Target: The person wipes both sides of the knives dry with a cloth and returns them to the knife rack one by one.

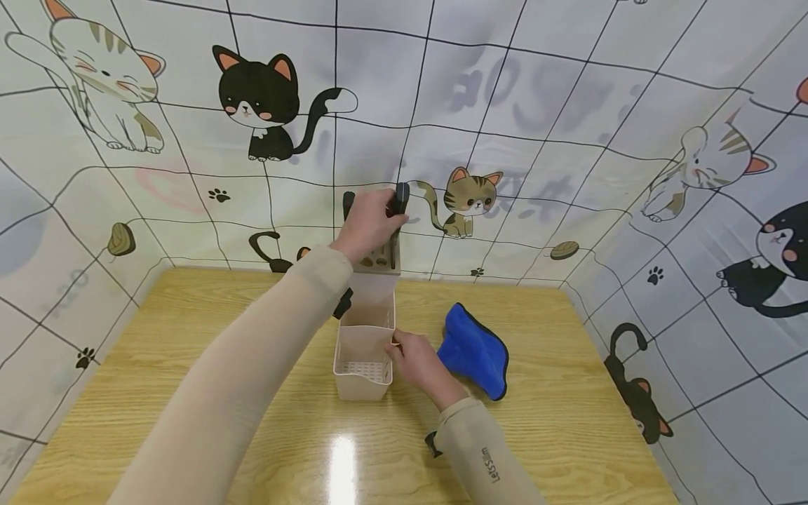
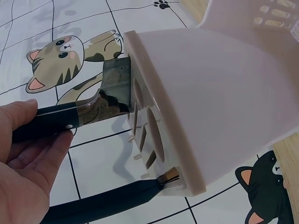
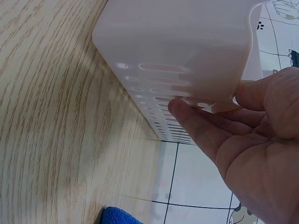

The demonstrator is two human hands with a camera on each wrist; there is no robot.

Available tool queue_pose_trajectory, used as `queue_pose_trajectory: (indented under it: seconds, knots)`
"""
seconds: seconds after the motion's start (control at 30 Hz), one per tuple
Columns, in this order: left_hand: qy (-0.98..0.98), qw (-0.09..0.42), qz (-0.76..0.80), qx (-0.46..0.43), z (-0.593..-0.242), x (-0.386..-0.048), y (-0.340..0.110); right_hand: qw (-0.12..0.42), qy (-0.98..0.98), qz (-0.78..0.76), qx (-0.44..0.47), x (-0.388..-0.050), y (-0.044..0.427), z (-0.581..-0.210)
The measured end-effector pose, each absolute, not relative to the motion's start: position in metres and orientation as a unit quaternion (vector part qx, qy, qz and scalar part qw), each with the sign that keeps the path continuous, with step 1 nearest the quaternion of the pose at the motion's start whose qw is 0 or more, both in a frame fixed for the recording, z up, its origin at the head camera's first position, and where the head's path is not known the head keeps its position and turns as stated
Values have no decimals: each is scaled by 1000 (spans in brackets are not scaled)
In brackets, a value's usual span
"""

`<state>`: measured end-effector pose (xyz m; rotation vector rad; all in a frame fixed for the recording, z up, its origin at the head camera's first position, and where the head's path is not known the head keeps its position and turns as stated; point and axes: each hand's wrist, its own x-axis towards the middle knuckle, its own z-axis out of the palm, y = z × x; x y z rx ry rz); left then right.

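Observation:
A pale plastic storage rack (image 1: 362, 388) stands on the table, with open front bins and a slotted holder at the back. My left hand (image 1: 369, 221) reaches over the back and pinches the black handle of a knife (image 2: 51, 122) between thumb and fingers. Part of its wide blade shows above a slot; the rest is hidden inside. Beside it, a second black handle (image 2: 103, 201) sticks out of the same slotted top. My right hand (image 1: 423, 361) grips the rack's right side wall, thumb over the rim and fingers against the slotted outside.
A blue cloth (image 1: 476, 351) with dark edging lies on the wooden table (image 1: 284, 435), right of the rack. Behind and at both sides rise walls covered in white cat-print sheeting (image 1: 391, 84). The rack's back stands close to the rear wall.

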<state>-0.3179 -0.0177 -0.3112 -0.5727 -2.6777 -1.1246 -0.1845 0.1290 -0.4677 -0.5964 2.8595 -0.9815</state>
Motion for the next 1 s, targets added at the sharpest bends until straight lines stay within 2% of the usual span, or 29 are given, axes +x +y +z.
queue_pose_trajectory:
  seconds: [0.8, 1.0]
  knots:
    - [-907, 94, -379, -158, -309, -308, -12, 45, 930, -320, -176, -183, 127, -465]
    - [-908, 77, -376, -165, -309, -300, -15, 30, 928, -320, -190, -183, 128, -467]
